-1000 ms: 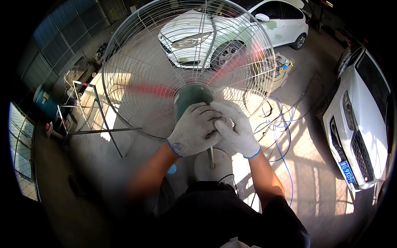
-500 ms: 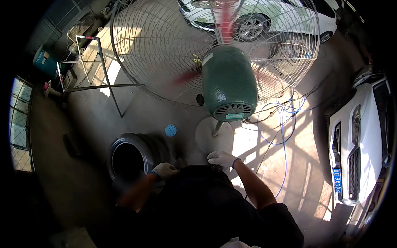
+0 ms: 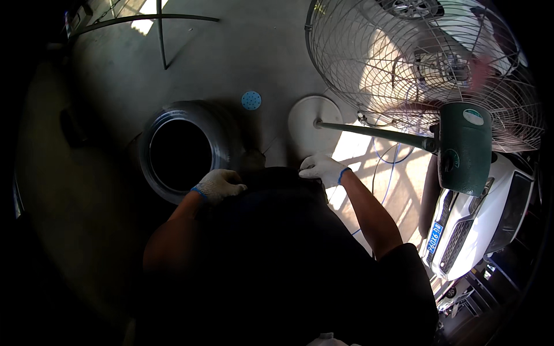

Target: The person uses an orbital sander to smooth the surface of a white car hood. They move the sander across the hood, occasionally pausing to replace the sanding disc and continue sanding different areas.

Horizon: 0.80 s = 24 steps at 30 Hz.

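Both my hands, in white gloves with blue cuffs, are at my waist against my dark clothing [image 3: 271, 242]. My left hand [image 3: 219, 185] has its fingers curled into the dark fabric edge, beside a stack of tires [image 3: 222, 135]. My right hand [image 3: 320, 168] has its fingers bent at the same edge; what is inside them is hidden. Beyond them stands a pedestal fan, with a green motor housing [image 3: 464, 150], a wire cage [image 3: 369, 52], a tilted-looking pole [image 3: 375, 132] and a round base [image 3: 306, 112].
A white car [image 3: 473, 225] is at the right, another behind the fan cage. Blue and black hoses [image 3: 392, 158] lie on the sunlit floor. A metal frame [image 3: 161, 34] stands at the upper left. A small blue perforated disc [image 3: 251, 100] is on the floor.
My hands have dropped from the fan housing to my waist. The view has turned downward, so the fan now appears at the upper right and the tires show.
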Tool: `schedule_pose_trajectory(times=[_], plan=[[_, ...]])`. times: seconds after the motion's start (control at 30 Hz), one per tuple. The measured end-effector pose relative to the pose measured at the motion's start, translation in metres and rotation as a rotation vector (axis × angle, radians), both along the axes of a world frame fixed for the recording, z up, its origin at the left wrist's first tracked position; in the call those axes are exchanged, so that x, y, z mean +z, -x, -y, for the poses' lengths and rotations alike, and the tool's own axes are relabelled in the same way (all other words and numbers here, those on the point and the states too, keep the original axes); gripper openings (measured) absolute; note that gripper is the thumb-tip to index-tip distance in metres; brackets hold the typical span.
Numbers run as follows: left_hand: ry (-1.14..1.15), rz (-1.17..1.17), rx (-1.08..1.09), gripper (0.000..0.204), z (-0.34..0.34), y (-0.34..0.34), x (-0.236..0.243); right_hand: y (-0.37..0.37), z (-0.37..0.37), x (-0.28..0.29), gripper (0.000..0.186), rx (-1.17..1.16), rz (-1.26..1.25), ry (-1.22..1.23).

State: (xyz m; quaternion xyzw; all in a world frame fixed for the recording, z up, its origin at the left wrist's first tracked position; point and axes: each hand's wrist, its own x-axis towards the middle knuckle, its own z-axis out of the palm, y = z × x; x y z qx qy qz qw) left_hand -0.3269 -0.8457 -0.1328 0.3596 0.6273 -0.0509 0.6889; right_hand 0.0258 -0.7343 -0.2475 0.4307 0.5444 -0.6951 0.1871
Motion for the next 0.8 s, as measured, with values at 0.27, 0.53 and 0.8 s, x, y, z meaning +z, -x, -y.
schedule_pose_trajectory(times=[0.27,0.53,0.8], plan=[[-0.058,-0.003,0.201,0.046,-0.023,0.051,-0.032,0.027,-0.042,0.032,0.046,-0.047,0.171,-0.147],[-0.243,-0.163,0.016,0.036,-0.124,0.074,-0.027,0.066,-0.127,0.035,0.036,0.016,0.064,-0.339],[-0.245,-0.245,-0.237,0.038,-0.201,0.147,-0.009,0.130,-0.165,0.054,0.037,-0.164,0.083,-0.279]])
